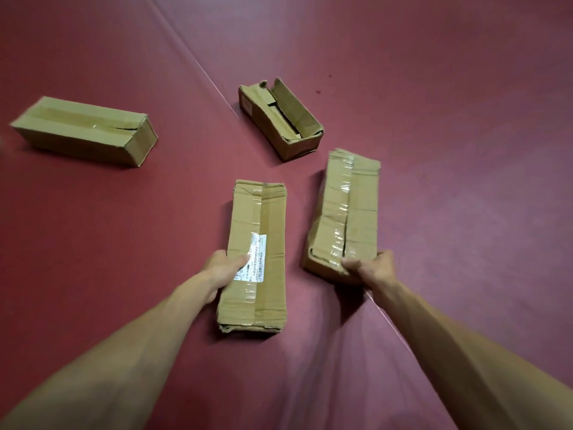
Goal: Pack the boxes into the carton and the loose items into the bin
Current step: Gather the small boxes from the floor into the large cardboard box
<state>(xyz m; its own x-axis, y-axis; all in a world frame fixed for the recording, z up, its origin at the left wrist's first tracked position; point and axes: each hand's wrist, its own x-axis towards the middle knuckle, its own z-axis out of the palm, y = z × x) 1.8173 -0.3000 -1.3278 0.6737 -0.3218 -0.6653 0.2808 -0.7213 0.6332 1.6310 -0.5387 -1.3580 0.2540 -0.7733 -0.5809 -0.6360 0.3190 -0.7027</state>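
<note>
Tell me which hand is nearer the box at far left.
Left. The left hand holds the labelled box, right of the far-left box; the right hand holds a taped box farther right.

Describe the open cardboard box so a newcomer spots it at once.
On the dark red floor, a pale seam runs diagonally from the top. Just right of it lies the short brown cardboard box. It alone is open on top with torn flaps raised; the white-labelled box, the crumpled taped box and the long box at left are closed.
</note>
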